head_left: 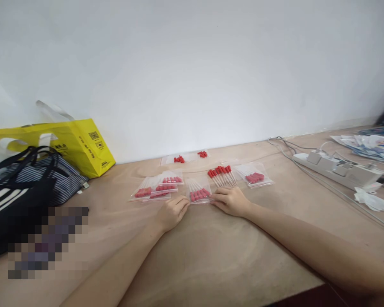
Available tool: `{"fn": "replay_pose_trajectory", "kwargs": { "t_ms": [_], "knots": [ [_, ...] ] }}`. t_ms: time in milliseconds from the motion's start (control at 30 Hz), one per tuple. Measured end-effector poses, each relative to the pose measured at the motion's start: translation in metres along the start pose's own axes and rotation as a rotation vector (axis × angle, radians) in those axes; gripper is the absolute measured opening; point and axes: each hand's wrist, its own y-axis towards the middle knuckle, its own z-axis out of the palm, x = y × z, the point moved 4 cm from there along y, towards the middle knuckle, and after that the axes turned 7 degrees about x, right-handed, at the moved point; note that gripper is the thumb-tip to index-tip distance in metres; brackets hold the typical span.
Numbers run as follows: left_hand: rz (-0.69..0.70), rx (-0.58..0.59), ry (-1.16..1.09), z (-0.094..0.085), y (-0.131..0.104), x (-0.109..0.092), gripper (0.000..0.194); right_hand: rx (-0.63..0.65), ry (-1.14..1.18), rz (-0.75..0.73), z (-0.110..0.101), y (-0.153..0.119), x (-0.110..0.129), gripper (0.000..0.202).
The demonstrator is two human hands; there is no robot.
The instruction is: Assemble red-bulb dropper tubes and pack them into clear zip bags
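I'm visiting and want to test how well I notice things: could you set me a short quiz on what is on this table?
1. True or false: both hands touch the same small clear bag of red-capped sticks.
2. What lies loose, outside any bag, just beyond the right hand?
A. red-capped sticks
B. scissors
C. coins
3. What colour is the paper bag against the wall, on the side of the left hand?

Key
1. True: each hand rests at one lower edge of that bag.
2. A, the loose red-capped sticks.
3. Yellow.
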Motion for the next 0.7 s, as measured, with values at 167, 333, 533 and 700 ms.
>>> {"fn": "replay_pose_trajectory", "kwargs": {
  "t_ms": [167,333,533,700],
  "knots": [
    [-0.006,-0.007,-0.009,-0.0028,-0.0006,0.0016,0.026,-0.048,-0.146,-0.135,0.0030,0.0070,0.0026,0.027],
    [0.052,-0.020,0.060,0.0016,-0.0011,0.0049,0.025,-0.068,-0.164,-0.195,0.0042,0.0096,0.0032,0.028],
    [0.144,-0.058,0.142,0.0015,0.0031,0.0013,0.027,-0.085,-0.192,-0.193,0.0030,0.0081,0.0028,0.029],
    [0.146,-0.103,0.159,-0.0032,0.0052,-0.0029,0.023,-0.084,-0.203,-0.175,0.0029,0.0085,0.0027,0.028]
  ]
}}
